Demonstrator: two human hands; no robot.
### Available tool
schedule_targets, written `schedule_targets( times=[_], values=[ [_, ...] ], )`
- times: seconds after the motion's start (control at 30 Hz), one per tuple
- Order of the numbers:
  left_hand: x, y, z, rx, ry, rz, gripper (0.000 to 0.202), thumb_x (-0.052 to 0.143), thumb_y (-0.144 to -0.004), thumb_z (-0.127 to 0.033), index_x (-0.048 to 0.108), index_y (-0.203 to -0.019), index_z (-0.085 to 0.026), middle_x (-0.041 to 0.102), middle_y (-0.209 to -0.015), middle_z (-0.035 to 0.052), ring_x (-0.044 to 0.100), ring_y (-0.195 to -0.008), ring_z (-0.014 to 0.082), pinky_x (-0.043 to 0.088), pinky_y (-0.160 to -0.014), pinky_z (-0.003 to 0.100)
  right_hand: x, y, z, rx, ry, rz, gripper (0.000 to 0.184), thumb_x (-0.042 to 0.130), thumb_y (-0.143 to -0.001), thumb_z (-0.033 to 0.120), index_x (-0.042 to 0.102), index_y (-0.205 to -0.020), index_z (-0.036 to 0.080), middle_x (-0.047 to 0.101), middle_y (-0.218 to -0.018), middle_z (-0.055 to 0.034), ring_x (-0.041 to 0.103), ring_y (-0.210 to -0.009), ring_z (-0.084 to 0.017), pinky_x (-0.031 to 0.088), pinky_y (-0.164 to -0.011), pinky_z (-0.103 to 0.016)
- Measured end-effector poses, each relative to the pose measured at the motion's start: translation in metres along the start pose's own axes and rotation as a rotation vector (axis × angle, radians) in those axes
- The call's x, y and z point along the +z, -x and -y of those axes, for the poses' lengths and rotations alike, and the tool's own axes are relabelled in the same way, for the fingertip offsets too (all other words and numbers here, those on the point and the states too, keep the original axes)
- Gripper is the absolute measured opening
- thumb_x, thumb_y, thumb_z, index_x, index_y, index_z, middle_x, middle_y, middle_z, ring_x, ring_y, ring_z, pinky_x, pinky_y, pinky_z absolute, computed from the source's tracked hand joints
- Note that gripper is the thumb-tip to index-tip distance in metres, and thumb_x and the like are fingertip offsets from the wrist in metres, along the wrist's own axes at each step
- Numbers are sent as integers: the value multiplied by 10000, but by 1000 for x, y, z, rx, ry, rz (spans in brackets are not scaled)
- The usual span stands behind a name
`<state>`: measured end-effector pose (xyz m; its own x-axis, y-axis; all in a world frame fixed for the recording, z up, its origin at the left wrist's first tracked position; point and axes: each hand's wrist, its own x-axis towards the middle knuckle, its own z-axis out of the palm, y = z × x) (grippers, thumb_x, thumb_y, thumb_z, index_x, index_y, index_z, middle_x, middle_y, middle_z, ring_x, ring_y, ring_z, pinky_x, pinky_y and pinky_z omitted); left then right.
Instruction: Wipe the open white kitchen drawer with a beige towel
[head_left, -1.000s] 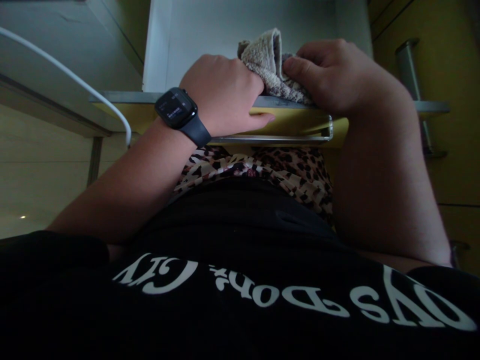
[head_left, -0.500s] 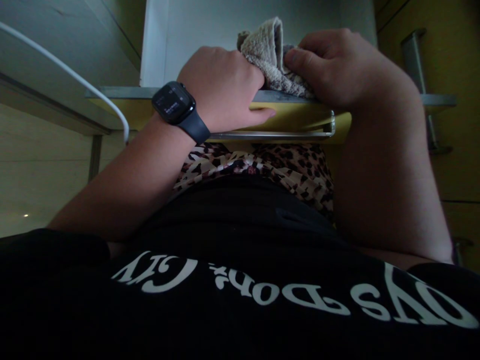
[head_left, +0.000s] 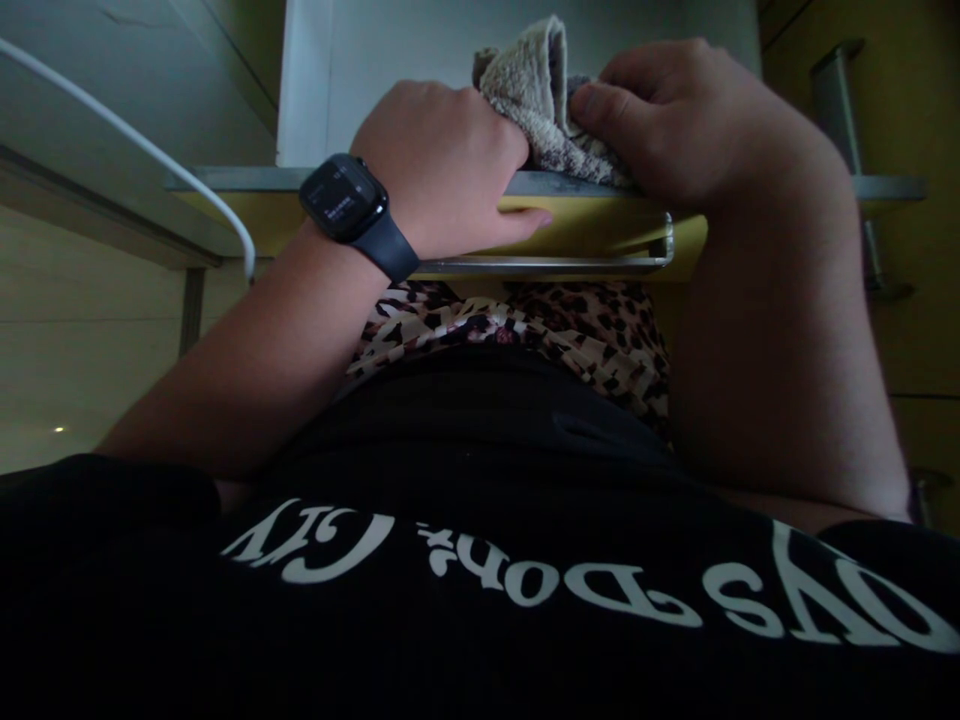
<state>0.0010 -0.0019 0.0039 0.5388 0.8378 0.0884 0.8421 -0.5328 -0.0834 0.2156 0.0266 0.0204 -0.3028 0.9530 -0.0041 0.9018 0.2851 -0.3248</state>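
Observation:
A beige terry cloth (head_left: 541, 98) lies bunched on the top edge of an open yellow drawer front (head_left: 592, 230). My right hand (head_left: 667, 120) is closed on the cloth, thumb pressing it against the edge. My left hand (head_left: 442, 165), with a dark smartwatch (head_left: 343, 198) on the wrist, grips the drawer's front edge beside the cloth, thumb lying along the yellow face above the metal bar handle (head_left: 547, 265). The drawer's pale inside (head_left: 420, 50) shows behind both hands.
A white cable (head_left: 150, 160) runs down at the left past a grey worktop edge. Yellow cabinet fronts with metal handles (head_left: 840, 110) stand at the right. My black printed shirt and leopard-print clothing fill the lower view. Pale floor lies at the left.
Both hands, the cloth and the drawer edge sit slightly higher in the view than before. The grips on the cloth and the drawer look the same.

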Motion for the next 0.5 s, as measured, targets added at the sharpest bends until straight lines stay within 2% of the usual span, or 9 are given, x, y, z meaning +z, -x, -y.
schedule_targets(
  times=[0.17, 0.3, 0.5],
  values=[
    [0, 0, 0, -14, -1, 5, 774, 450, -962, -726, 775, -1208, -68, 755, -1132, 237, 713, -1177, 480, 558, -951, 608, 1, -1, -1, 2, 10, 4, 456, 452, -1010, 582, 626, -886, 179, 536, -774, -31, 376, -687, -135, 292, -729, -310],
    [0, 0, 0, -29, -3, 16, 772, 443, -960, -744, 772, -1230, -100, 757, -1164, 206, 709, -1213, 444, 553, -985, 570, 1, -1, -2, 3, 5, -2, 465, 465, -1015, 584, 664, -916, 176, 531, -756, -26, 424, -700, -142, 330, -740, -309],
    [0, 0, -1, -43, -21, 22, 773, 437, -958, -753, 772, -1223, -109, 758, -1152, 195, 715, -1205, 412, 548, -976, 521, -1, 0, -1, 3, -13, -2, 405, 475, -1001, 551, 555, -834, 191, 445, -719, -2, 368, -667, -123, 259, -698, -317]
  ],
)
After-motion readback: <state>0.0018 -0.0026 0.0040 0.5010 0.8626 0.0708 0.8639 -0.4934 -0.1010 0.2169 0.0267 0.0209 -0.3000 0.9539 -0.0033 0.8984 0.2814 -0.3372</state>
